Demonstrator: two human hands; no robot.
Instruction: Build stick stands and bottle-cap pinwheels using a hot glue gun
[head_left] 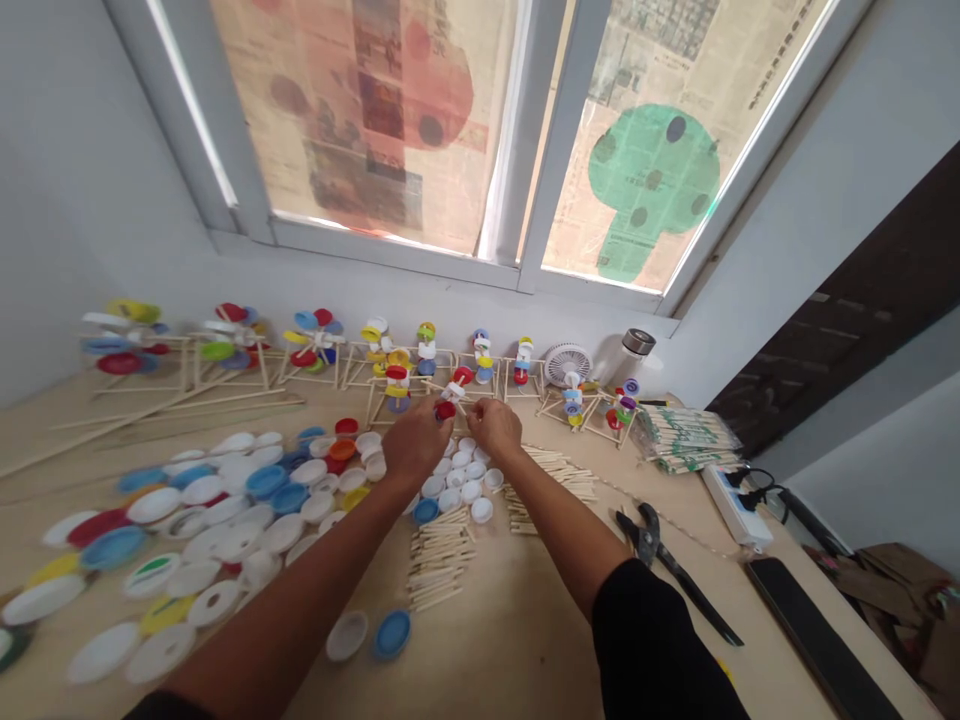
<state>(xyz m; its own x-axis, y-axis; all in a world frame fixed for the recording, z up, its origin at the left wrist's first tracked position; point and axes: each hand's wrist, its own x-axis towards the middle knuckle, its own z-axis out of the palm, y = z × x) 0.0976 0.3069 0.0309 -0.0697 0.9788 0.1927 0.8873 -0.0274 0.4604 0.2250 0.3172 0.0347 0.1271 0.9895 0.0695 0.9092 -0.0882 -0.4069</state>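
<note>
Both hands meet over the middle of the wooden table. My left hand is closed round a small stick-and-bottle-cap model with red and white caps. My right hand pinches the same model from the right side. Just below the hands lies a cluster of small white bottle caps and a blue one. Bundles of short wooden sticks lie in front of them, and more sticks to the right.
Many plastic lids in white, blue, red and yellow cover the left. A row of finished cap-and-stick models stands under the window. Pliers, a small fan, a flask, a power strip and a phone sit right.
</note>
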